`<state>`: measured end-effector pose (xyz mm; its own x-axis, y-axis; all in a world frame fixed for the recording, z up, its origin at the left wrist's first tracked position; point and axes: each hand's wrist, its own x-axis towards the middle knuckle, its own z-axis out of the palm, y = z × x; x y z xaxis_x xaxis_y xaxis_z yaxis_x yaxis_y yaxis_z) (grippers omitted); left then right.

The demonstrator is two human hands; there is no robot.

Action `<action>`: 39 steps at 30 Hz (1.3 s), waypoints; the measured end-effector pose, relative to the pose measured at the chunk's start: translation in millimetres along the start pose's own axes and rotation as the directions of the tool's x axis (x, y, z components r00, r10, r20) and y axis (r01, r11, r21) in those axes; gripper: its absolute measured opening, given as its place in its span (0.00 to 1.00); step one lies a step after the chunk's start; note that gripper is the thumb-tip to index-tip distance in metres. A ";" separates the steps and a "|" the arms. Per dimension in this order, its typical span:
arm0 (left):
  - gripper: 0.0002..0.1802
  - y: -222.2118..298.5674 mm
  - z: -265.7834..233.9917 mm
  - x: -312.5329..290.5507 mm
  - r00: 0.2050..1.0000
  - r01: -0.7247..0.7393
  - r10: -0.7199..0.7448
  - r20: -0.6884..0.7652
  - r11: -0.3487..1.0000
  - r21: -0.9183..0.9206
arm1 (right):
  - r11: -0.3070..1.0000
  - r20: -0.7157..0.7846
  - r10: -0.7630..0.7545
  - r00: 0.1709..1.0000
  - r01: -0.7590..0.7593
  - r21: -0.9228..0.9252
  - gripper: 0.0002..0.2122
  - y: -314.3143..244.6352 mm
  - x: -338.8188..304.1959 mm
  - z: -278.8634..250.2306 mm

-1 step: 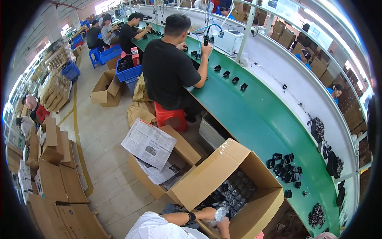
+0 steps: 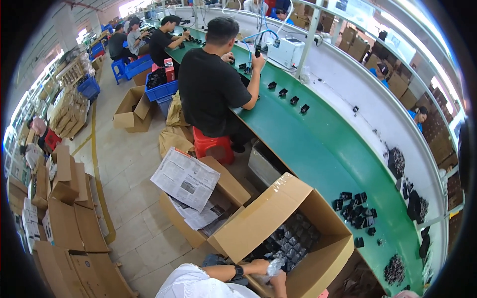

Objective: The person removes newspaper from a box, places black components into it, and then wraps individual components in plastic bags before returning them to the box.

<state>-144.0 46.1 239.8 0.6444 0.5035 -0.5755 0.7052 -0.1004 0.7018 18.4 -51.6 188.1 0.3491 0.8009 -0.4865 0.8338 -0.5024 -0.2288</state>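
At the near edge of an open cardboard box [image 2: 263,218], my left hand [image 2: 257,267] comes in from the left, a dark watch on its wrist. Its fingers are closed on a crumpled clear plastic bag [image 2: 276,265]. My right hand [image 2: 279,281] is just below and right of it, gripping the same bag; its fingertips are partly hidden. Whether anything is inside the bag, I cannot make out. Rows of small dark parts in clear wrapping [image 2: 298,241] fill the box beyond my hands, with loose black parts at their left.
A green workbench [image 2: 318,154] curves along the right, bearing a pile of black parts [image 2: 357,208] and a heap of small pieces [image 2: 394,269]. Left of my box stands another carton with newspaper [image 2: 186,179]. A co-worker [image 2: 213,84] sits on a red stool [image 2: 212,146] ahead.
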 end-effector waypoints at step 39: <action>0.12 -12.6 9.7 51.1 0.875 -0.385 0.321 -0.363 0.915 -0.121 | 0.419 -0.418 0.001 0.908 0.380 0.825 0.12 -73.1 7.6 -50.2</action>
<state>-117.1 64.8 197.5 0.6823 0.7201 -0.1259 0.3610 -0.1821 0.9146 -18.5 7.5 243.4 0.4968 0.8633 -0.0892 0.1287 -0.1750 -0.9761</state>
